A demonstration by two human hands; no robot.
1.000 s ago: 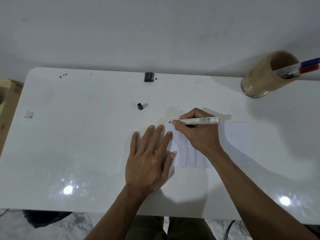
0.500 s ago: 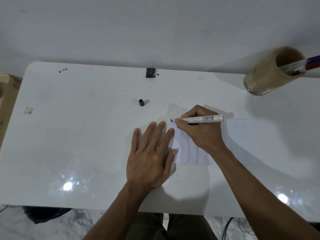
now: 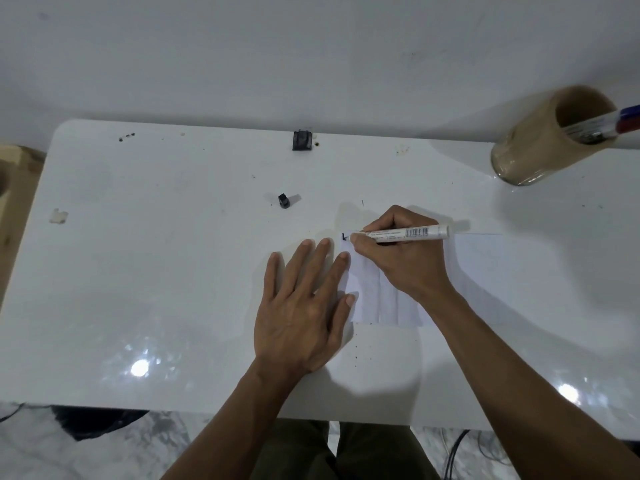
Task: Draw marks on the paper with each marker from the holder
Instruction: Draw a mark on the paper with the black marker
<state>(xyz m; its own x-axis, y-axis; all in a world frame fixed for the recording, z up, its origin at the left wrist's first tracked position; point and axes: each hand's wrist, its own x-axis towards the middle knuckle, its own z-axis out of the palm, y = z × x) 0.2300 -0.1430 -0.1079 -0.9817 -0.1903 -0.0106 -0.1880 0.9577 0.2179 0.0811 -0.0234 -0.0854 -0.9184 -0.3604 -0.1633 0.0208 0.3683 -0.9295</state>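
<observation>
A white sheet of paper point(image 3: 481, 271) lies flat in the middle of the white table point(image 3: 173, 271). My right hand point(image 3: 401, 258) grips a white marker point(image 3: 408, 233), its tip touching the paper's top left corner beside a small dark mark point(image 3: 344, 236). My left hand point(image 3: 301, 306) lies flat with fingers spread, its fingertips pressing the paper's left edge. At the far right a tan cylindrical holder point(image 3: 540, 140) leans away, with a blue-capped and a red-capped marker point(image 3: 609, 124) sticking out.
A small black marker cap point(image 3: 284, 200) stands on the table left of the paper. A black clip-like piece point(image 3: 302, 140) sits at the table's back edge by the white wall. A scrap of tape point(image 3: 58, 216) is near the left edge.
A small dark mark has appeared at the paper's top left corner under the marker tip. Both hands have stayed in place; the view shifted slightly.
</observation>
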